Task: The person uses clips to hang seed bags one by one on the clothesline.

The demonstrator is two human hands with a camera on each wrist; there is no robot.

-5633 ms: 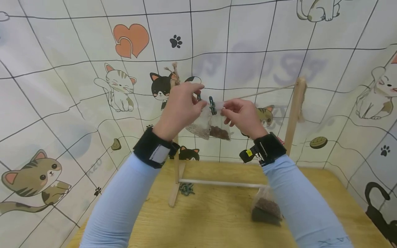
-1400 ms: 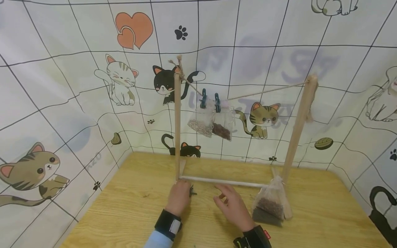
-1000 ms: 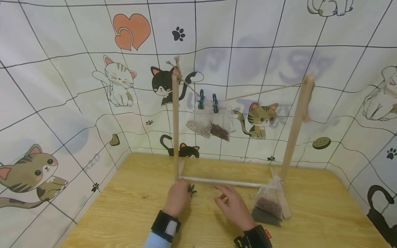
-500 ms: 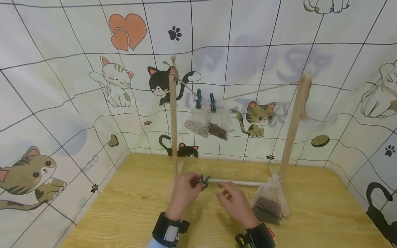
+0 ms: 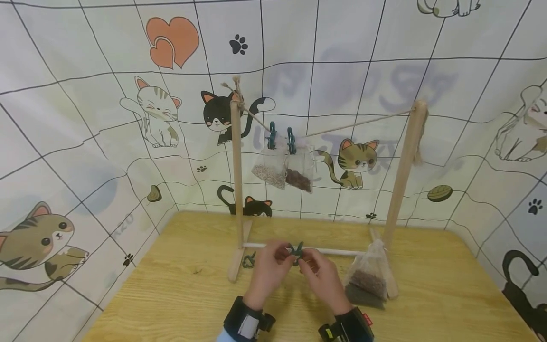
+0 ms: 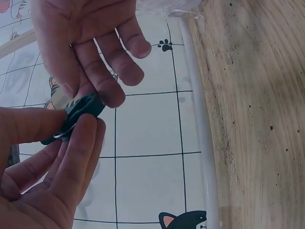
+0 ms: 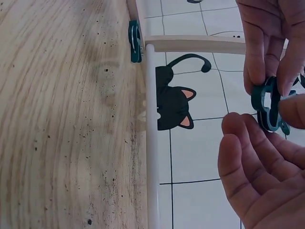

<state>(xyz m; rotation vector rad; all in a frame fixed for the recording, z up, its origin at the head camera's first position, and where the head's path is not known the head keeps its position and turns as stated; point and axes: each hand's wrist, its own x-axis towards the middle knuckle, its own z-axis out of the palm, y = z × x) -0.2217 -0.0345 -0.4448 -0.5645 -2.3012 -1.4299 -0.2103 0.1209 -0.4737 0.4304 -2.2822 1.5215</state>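
A dark green clothespin [image 5: 296, 251] is held between my hands, above the table and just in front of the frame's lower bar. My left hand [image 5: 269, 268] pinches it between thumb and fingers, clearest in the left wrist view, where the clothespin [image 6: 78, 117] is partly covered. From the other side, my right hand [image 5: 326, 280] grips its end with thumb and index finger; the remaining fingers are spread loosely. In the right wrist view the clothespin [image 7: 269, 105] shows its looped side. Another green clothespin [image 5: 249, 260] lies by the frame's left foot.
A wooden frame [image 5: 403, 175] carries a sagging rope [image 5: 359, 125]. Two clothespins on it hold a bag of pale grains [image 5: 270, 175] and a bag with brown contents [image 5: 299, 179]. A mesh bag with brown and dark contents [image 5: 369, 280] sits at the frame's right foot.
My hands came down from the hanging bags. The left hand picked up a clothespin by the left foot and carried it rightward to the right hand, which now grips it too.
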